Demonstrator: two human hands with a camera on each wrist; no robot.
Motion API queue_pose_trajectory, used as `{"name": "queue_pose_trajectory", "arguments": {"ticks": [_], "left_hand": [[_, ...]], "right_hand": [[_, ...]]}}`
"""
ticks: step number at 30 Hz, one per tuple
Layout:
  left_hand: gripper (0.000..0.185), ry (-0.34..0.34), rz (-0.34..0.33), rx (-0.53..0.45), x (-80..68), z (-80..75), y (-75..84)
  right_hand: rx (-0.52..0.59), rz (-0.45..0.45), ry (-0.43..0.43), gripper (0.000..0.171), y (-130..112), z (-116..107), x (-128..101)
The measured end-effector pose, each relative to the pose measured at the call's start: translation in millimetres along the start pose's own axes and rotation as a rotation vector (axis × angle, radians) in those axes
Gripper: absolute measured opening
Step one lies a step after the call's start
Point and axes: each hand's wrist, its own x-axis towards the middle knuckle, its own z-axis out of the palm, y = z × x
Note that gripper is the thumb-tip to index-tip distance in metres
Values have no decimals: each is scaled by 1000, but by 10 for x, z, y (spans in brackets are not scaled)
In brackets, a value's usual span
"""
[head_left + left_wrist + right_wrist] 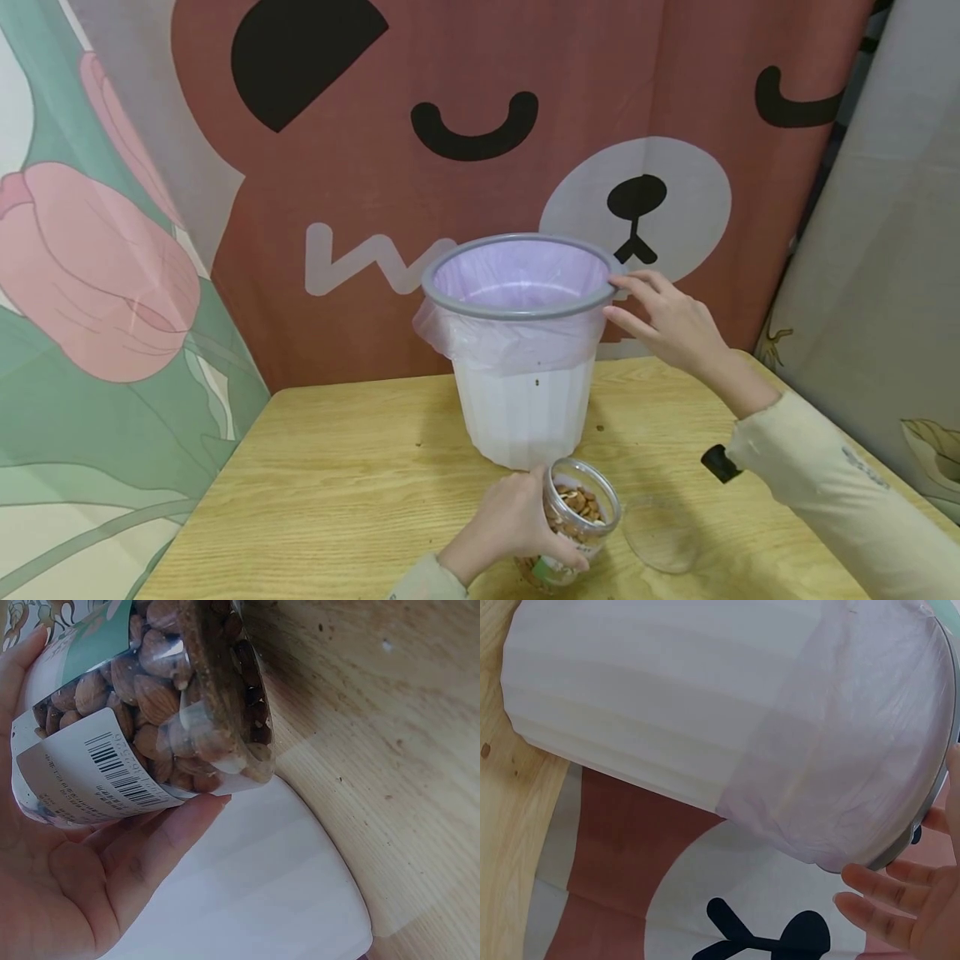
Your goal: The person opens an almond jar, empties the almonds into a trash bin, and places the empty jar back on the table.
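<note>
Nearest, the left hand (510, 521) grips an open almond jar (577, 521) on the counter (322, 483), while the right hand (667, 321), fingers relaxed, touches the bin (525, 408) rim.

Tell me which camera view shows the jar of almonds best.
The left wrist view: the jar fills it, showing almonds and barcode label, with the left hand gripping it. The head view shows the jar small, open-topped, partly covered. The right wrist view lacks it.
</note>
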Motion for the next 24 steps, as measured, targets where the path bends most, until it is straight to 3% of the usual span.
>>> {"name": "queue_pose_trajectory", "arguments": {"ticks": [24], "left_hand": [[72, 7, 9, 10, 1, 3, -6]], "right_hand": [[34, 52, 25, 38, -39, 27, 96]]}}
